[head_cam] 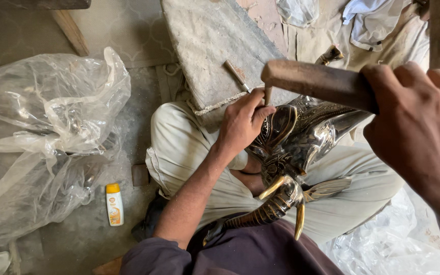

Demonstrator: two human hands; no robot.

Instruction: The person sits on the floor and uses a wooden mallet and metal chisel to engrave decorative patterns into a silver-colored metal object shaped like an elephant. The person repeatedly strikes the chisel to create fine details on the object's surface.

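Note:
A dark, engraved metal elephant head [294, 135] with brass-coloured tusks and a curled trunk rests in my lap. My left hand [241, 121] pinches a small chisel [268, 95] upright against the top of the figure. My right hand [416, 119], close to the camera at the right, grips a thick wooden mallet [314, 80] whose end sits directly over the chisel's head.
A large crumpled clear plastic bag [47, 132] lies at the left on the floor. A small white and orange bottle [114, 204] lies near my knee. A stone slab [215, 48] with a metal tool [236, 75] on it is ahead. More plastic [383, 244] lies lower right.

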